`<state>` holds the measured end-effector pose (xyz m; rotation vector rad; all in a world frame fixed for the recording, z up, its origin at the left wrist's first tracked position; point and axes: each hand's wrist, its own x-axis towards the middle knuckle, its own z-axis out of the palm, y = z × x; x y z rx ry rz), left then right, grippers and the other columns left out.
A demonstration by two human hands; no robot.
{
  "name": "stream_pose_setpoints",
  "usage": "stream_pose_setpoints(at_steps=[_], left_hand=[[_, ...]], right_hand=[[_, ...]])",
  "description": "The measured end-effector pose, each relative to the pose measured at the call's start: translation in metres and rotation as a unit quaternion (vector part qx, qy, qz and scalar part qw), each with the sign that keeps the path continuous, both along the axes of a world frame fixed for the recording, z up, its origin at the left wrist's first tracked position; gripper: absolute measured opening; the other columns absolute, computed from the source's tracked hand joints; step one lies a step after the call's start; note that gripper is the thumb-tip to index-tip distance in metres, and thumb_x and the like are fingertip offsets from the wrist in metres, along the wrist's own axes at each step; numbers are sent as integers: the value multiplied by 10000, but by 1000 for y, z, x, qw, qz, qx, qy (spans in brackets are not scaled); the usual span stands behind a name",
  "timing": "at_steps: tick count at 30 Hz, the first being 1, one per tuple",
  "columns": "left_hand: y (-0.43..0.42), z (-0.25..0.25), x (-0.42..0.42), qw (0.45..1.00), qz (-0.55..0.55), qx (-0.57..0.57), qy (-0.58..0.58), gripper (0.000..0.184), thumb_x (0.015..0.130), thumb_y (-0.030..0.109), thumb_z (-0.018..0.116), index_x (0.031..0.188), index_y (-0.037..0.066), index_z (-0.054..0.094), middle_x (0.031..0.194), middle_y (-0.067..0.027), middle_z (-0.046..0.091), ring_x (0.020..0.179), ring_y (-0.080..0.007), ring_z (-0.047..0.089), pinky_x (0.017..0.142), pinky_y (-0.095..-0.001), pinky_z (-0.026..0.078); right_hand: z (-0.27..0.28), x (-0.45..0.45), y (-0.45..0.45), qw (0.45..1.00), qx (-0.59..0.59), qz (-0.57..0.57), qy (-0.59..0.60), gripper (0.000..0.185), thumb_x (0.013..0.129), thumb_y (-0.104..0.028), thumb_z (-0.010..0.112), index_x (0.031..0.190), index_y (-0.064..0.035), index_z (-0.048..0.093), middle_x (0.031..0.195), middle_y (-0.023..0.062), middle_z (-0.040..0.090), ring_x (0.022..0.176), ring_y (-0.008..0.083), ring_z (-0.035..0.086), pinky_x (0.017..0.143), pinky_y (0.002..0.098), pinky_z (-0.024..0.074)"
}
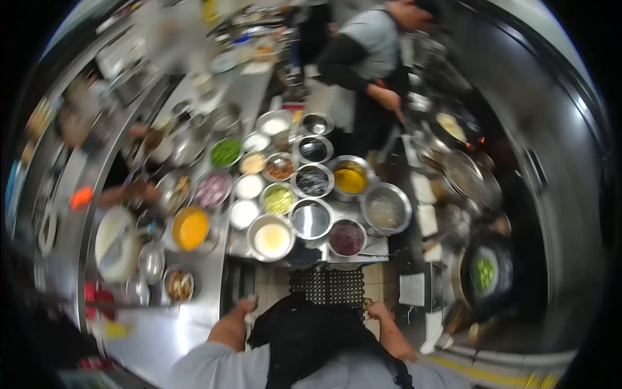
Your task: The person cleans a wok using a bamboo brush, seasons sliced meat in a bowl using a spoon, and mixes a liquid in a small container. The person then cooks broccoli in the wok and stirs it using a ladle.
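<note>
My left hand [245,305] hangs low beside my black apron [304,327], in front of the steel counter's edge. Its fingers look curled, with a small pale spot at their tips that is too blurred to name. On the other side of the apron my right hand [375,310] is closed, and whatever may be inside it is hidden. Nearest ahead of my hands stand a pot of pale cream liquid [271,238], a steel container with a shiny surface [311,219] and a container of dark red sauce [346,237]. Neither hand touches them.
A co-worker [369,58] stands at the stove side. On the right are a wok with green vegetables [484,272] and a pan over flame [450,128]. Leftward are an orange liquid bowl [191,228] and another person's arm [129,193]. A black mat [326,286] covers the floor.
</note>
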<state>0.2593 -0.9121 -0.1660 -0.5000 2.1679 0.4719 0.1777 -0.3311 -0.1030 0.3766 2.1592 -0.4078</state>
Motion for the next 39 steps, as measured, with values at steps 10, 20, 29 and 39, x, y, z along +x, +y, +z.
stream_pose_setpoints(at_steps=[10,20,29,39], left_hand=[[-9,1,0,985,-129,108,33,616,725,434,729,1129,-28,677,1199,-212,657,1163,-327,613,962,-382,480],[62,50,-89,996,41,76,36,609,686,455,741,1034,-43,710,1159,-255,659,1104,-337,643,941,-390,493],[68,46,-85,996,5,85,1,624,684,449,734,1069,-40,702,1163,-240,663,1084,-327,652,923,-383,505],[31,-15,-62,968,-199,147,-29,608,731,436,707,1125,-25,676,1205,-210,655,1128,-340,630,917,-410,485]], right_hand=[[-59,95,-26,960,-114,-192,-166,263,869,-161,510,724,-17,676,630,146,650,475,252,603,445,396,493],[-44,28,-34,982,-132,-72,116,442,941,-318,448,702,-27,681,600,104,657,459,223,606,445,370,504],[-114,125,-9,965,-70,-244,-68,232,857,-177,554,761,-40,715,700,123,692,551,218,662,496,342,548],[-43,155,-13,980,-69,187,1,205,766,-129,560,667,-26,707,609,131,660,525,242,648,470,378,516]])
